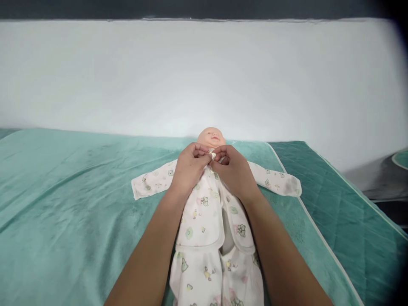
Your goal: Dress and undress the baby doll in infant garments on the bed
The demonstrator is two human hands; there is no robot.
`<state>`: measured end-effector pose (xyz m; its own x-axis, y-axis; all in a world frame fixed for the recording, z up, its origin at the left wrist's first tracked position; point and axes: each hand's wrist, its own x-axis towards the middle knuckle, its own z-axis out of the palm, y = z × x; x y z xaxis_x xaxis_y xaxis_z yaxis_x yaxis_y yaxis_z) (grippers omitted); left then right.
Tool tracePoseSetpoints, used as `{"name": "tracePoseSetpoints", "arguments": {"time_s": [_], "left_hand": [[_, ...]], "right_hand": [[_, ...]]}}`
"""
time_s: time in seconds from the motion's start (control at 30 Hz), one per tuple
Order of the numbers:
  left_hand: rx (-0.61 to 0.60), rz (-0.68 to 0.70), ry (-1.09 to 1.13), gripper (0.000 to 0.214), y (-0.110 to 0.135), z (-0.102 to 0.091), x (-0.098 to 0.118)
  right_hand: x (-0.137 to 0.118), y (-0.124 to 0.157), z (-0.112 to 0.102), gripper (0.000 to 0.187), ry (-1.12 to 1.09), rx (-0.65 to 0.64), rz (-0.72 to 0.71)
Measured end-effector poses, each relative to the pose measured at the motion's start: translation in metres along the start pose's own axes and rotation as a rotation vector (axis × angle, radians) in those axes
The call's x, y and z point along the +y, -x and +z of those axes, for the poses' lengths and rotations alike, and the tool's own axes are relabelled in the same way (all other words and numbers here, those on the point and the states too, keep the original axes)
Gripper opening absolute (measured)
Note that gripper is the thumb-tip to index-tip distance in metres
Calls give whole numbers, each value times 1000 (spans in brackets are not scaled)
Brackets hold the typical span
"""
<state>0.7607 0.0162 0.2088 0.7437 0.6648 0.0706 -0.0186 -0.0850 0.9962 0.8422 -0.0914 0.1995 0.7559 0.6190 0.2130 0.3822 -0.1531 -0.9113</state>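
A baby doll lies on its back, head away from me. It wears a white baby jacket printed with small green and pink animals, and matching trousers. At the jacket's neck, my left hand pinches the left edge of the collar between thumb and fingers. My right hand pinches the collar from the other side, its fingertips close to the left ones. The jacket's front edges part lower down, showing a greyish gap. Both sleeves stretch out sideways. Whatever fastening lies between the fingertips is mostly hidden.
A light green blanket with soft folds lies under the doll. Beyond its pale edge on the right shows a darker teal quilted mattress. A white wall rises behind the doll's head. A dark object stands at far right.
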Motion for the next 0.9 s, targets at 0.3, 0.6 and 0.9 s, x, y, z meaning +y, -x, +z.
{"name": "tracePoseSetpoints", "arguments": {"time_s": [0.3, 0.6, 0.9], "left_hand": [[43, 41, -172, 15, 0, 1, 2], [30, 70, -283, 26, 1, -1, 1], [40, 176, -376, 28, -1, 1, -4]], "right_hand": [[-3, 1, -2, 23, -78, 12, 41], [7, -3, -5, 24, -113, 132, 65], [7, -4, -6, 27, -59, 122, 20]]}}
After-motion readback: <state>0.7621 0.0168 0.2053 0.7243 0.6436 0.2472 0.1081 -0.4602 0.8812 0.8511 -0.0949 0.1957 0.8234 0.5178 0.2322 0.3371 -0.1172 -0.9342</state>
